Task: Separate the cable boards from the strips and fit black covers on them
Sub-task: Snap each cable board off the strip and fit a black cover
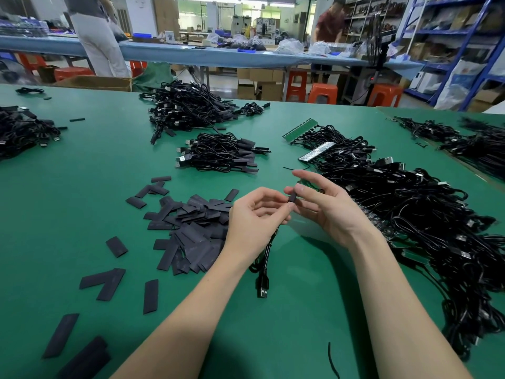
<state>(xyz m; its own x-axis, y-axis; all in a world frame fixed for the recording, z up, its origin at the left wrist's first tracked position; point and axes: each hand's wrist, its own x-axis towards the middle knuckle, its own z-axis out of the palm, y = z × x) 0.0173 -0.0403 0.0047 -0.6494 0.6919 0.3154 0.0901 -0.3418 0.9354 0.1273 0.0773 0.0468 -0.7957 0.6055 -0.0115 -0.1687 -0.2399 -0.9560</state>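
Above the green table [82,203] my left hand [254,214] and my right hand [328,206] meet on one small black cover [292,198]. The right thumb and fingers pinch the cover's upper end. The left fingers curl round its lower end, where a black cable [269,247] hangs down. The cable's USB plug [262,289] lies on the table below my hands. The board inside the cover is hidden. A heap of loose flat black covers [188,228] lies just left of my left hand.
At the right lies a big tangle of cables on green board strips [410,214]. Finished cable bundles [218,154] and a larger pile [185,105] sit farther back. Stray covers [106,283] lie near the front left. Two people stand at the far bench.
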